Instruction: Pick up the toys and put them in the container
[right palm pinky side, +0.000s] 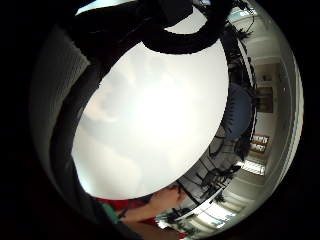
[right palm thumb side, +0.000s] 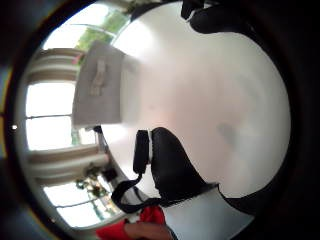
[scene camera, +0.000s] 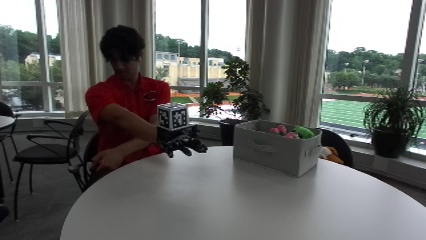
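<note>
The toys (scene camera: 287, 132) sit inside the container (scene camera: 276, 148), only their tops showing above its rim: pink rounded shapes and a green one beside them. The container is a light grey, box-shaped fabric bin with soft-looking walls and a handle slot on the side facing the person; it stands on the far side of the round white table (scene camera: 246, 205), toward the windows. In the thumb side palm view the same bin (right palm thumb side: 98, 90) shows near the table's edge, with its handle slot. No writing can be read on it.

The gloved right hand (scene camera: 181, 143) hovers over the table's edge nearest the person, well apart from the container, with a wide stretch of smooth white tabletop between them. Its fingers hang loosely curled downward and hold nothing. The person's bare left hand (scene camera: 106, 161) is low beside the table edge, off the surface.

Behind the container an orange and white soft shape (scene camera: 327, 154) peeks out, off the table.
</note>
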